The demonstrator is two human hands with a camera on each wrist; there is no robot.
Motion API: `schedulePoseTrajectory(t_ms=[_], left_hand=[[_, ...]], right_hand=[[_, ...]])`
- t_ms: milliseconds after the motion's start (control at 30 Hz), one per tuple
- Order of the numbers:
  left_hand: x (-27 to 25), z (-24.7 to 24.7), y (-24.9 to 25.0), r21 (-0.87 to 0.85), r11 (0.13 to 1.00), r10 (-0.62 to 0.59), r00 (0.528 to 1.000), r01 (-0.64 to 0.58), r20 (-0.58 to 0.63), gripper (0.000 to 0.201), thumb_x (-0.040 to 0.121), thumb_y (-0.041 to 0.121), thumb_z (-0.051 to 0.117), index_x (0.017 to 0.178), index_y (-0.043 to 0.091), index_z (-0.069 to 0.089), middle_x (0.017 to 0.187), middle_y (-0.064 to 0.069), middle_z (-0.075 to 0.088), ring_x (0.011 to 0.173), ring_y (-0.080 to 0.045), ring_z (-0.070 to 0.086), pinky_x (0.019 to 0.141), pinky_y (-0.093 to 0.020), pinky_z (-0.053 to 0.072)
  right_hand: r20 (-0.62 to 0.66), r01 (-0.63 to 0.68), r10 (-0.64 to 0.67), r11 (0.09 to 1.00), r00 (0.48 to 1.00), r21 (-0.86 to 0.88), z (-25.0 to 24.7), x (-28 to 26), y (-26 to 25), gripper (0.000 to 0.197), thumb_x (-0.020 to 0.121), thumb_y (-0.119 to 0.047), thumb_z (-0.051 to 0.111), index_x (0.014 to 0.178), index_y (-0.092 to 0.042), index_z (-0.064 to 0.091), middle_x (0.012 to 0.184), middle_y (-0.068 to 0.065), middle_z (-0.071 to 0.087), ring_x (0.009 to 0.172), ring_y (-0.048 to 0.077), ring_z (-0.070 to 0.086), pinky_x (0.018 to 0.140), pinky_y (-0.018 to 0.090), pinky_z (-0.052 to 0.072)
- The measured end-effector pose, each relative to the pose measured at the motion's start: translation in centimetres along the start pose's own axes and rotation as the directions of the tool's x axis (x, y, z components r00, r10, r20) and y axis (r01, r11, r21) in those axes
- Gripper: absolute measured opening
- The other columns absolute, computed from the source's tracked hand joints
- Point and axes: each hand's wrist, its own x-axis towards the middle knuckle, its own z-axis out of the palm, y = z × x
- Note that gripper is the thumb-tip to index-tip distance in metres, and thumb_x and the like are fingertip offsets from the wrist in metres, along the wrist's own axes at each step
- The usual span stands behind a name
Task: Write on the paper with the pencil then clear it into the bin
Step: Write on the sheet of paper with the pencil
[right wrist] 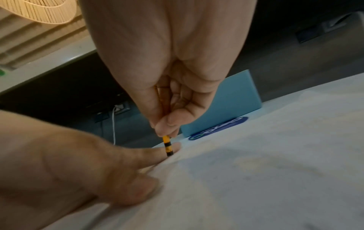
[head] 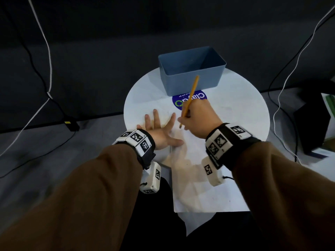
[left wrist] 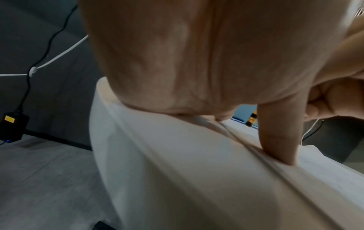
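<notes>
Paper [head: 197, 156] lies flat on the round white worktop [head: 250, 113], its near end hanging past the worktop's front edge toward the person. No marks can be read on it from any view; the sheet looks blank or too faint to tell. Writing step appears to be at its start.

Bin [head: 192, 69], blue, open-topped, stands at the far side of the worktop, well apart from the hands, nothing visible inside. A round blue sticker [head: 199, 97] sits on the worktop just in front of it.

Left hand [head: 159, 131] rests palm down, fingers spread and straight, holding nothing. It straddles the paper's left edge; the left wrist view shows the thumb pressed onto the sheet beside that edge. Good anchor. It needs to press steadily, since the overhanging end could let the sheet slide or pivot.

Right hand [head: 197, 118] pinches the pencil [head: 190, 98] low on the shaft, fingers curled round it in a writing grip. Pencil leans away toward the bin, top end up.

Pencil's lower end sits at or just above the paper, beside the left forefinger; contact cannot be confirmed. Right wrist view shows that end banded black and yellow, blurred.

Advice: write over the supported part of the sheet, light pressure, strokes running away from the left hand.
</notes>
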Motion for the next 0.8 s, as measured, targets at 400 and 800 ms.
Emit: schedulePoseTrajectory(t_ms=[400, 800], left_hand=[[0.1, -0.1, 0.1, 0.005, 1.000, -0.001, 1.000, 0.001, 0.013, 0.101, 0.084, 0.075, 0.053, 0.150, 0.052, -0.020, 0.156, -0.011, -0.040, 0.144, -0.040, -0.033, 0.114, -0.068, -0.008], [0.0, 0.0, 0.0, -0.036, 0.999, 0.002, 1.000, -0.002, 0.004, 0.104, 0.082, 0.074, 0.057, 0.149, 0.053, -0.019, 0.154, -0.008, -0.043, 0.143, -0.037, -0.036, 0.115, -0.066, -0.011]], right_hand=[[0.045, -0.014, 0.017, 0.997, 0.999, -0.070, 0.0, 0.2, -0.4, 0.018, 0.093, -0.020, 0.066, 0.078, -0.014, 0.059, 0.080, 0.007, 0.066, 0.087, 0.026, 0.062, 0.078, 0.037, 0.054], [-0.098, -0.205, 0.199, 0.977, 0.975, -0.058, -2.2, 0.2, 3.9, 0.017, 0.092, -0.025, 0.070, 0.080, -0.015, 0.062, 0.080, 0.005, 0.069, 0.082, 0.015, 0.059, 0.063, 0.023, 0.037]])
